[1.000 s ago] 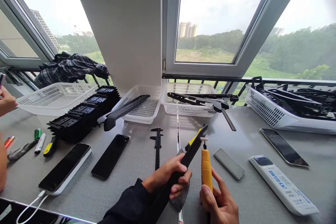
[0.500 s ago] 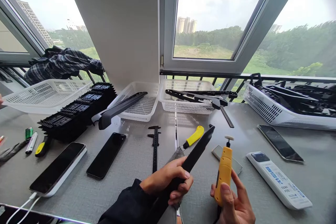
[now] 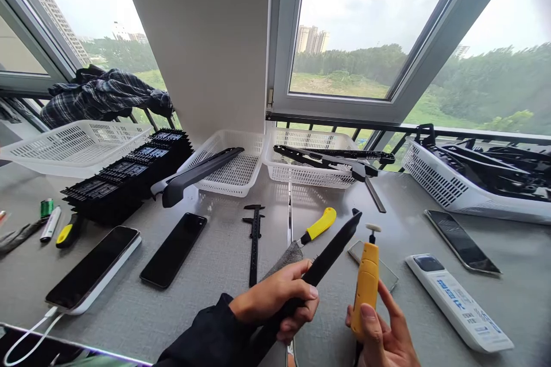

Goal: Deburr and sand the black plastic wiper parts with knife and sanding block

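Note:
My left hand [image 3: 286,301] is closed round a long black plastic strip [image 3: 331,249], which slants up to the right over the table. A piece of grey cloth [image 3: 287,258] lies just behind that hand. In my right hand [image 3: 383,327] is a yellow rotary tool [image 3: 368,278], upright, with a small pale disc bit [image 3: 373,228] on top. The disc stands close to the strip's far end, apart from it. Behind the strip lies a yellow-handled knife [image 3: 321,225], its blade end partly over the cloth.
White baskets [image 3: 226,190] line the back, some holding black plastic parts. A stack of black parts [image 3: 129,175] stands left. Phones [image 3: 174,249], a black caliper [image 3: 255,243], a metal ruler [image 3: 375,195] and a white packaged item [image 3: 458,301] lie on the grey table.
The view has shifted slightly. The strip's far end has moved a little right, closer to the rotary tool. Both hands keep their holds.

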Available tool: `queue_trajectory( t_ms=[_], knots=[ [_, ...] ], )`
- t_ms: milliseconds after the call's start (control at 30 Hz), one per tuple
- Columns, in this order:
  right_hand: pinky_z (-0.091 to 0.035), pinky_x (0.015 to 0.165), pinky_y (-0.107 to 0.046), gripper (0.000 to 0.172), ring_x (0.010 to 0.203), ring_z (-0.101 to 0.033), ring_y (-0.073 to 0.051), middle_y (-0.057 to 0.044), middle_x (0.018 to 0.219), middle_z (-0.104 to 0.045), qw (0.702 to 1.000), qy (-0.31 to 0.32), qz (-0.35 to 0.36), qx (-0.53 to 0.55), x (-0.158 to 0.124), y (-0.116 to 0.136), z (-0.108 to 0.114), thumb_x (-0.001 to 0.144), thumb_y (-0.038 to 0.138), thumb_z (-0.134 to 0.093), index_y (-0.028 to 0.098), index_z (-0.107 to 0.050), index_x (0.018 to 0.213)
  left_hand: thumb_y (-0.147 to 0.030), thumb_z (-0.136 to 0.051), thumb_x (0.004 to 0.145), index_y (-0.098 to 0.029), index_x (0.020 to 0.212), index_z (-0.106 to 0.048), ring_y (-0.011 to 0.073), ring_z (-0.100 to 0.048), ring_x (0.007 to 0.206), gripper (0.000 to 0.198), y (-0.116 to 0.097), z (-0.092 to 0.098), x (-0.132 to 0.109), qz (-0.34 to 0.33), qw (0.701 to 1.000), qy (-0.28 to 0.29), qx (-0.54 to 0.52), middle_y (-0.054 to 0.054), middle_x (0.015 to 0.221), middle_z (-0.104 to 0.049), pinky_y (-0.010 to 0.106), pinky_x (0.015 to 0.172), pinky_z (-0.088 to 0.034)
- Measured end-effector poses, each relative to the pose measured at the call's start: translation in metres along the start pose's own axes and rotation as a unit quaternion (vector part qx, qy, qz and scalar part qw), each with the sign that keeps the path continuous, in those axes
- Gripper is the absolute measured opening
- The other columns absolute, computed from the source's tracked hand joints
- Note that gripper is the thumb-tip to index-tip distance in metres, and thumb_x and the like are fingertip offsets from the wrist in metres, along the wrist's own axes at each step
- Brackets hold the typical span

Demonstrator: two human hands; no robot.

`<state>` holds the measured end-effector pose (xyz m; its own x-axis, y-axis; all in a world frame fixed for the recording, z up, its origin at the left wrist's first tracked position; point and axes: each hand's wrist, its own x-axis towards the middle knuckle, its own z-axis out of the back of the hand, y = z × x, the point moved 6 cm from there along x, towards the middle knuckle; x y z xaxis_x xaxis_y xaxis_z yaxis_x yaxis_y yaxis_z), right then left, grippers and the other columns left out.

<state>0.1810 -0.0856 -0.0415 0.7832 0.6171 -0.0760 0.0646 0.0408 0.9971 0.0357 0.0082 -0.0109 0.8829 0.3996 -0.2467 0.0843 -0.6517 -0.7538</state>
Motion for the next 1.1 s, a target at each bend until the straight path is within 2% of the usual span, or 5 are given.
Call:
queue_trajectory(
  t_ms=[133,300,533,767,1100],
  knots=[
    [-0.045,0.055,-0.025,0.098,0.057,-0.055,-0.014,-0.001,0.071,-0.069,1.000,-0.001,-0.013,0.009,-0.006,0.005,-0.003,0.082,0.066,-0.083,0.011,-0.053,0.157,-0.034,-0.067,0.090,-0.026,0.110,-0.040,0.0066,-0.036,0.032,0.034,-0.001,0.003,0.002,0.002,1.000,-0.019,0.016,-0.013,0.059,-0.053,0.017,0.033,-0.037],
    [-0.040,0.054,-0.022,0.095,0.057,-0.048,-0.011,0.001,0.069,-0.064,0.999,0.023,-0.037,-0.008,-0.007,0.009,-0.009,0.078,0.069,-0.083,0.010,-0.061,0.150,-0.048,-0.071,0.093,-0.027,0.106,-0.039,0.0058,-0.039,0.033,0.041,-0.004,-0.002,0.002,-0.001,1.000,0.007,0.026,-0.013,0.062,-0.053,0.016,0.032,-0.039],
    [-0.049,0.059,-0.026,0.101,0.060,-0.058,-0.016,-0.004,0.073,-0.072,0.999,-0.025,-0.024,0.005,-0.005,0.006,-0.003,0.079,0.068,-0.083,0.010,-0.054,0.156,-0.055,-0.071,0.092,-0.027,0.099,-0.035,0.0052,-0.038,0.032,0.046,-0.004,0.002,0.005,-0.028,0.999,-0.006,0.022,-0.013,0.062,-0.053,0.016,0.030,-0.039],
    [-0.045,0.055,-0.024,0.095,0.059,-0.056,-0.014,-0.003,0.074,-0.071,0.998,0.042,-0.008,-0.045,-0.005,0.004,-0.004,0.083,0.070,-0.080,0.011,-0.058,0.154,-0.064,-0.070,0.092,-0.027,0.100,-0.038,0.0051,-0.039,0.032,0.050,-0.006,0.002,0.005,-0.040,0.998,-0.017,0.042,-0.013,0.062,-0.053,0.016,0.031,-0.040],
    [-0.044,0.054,-0.024,0.097,0.059,-0.055,-0.014,-0.008,0.085,-0.078,1.000,-0.022,-0.003,-0.003,-0.009,0.004,-0.003,0.079,0.064,-0.085,0.011,-0.057,0.155,-0.063,-0.068,0.095,-0.028,0.096,-0.034,0.0039,-0.038,0.032,0.049,-0.004,0.009,0.008,-0.066,0.997,-0.032,0.011,-0.013,0.062,-0.052,0.014,0.031,-0.038]
  ],
)
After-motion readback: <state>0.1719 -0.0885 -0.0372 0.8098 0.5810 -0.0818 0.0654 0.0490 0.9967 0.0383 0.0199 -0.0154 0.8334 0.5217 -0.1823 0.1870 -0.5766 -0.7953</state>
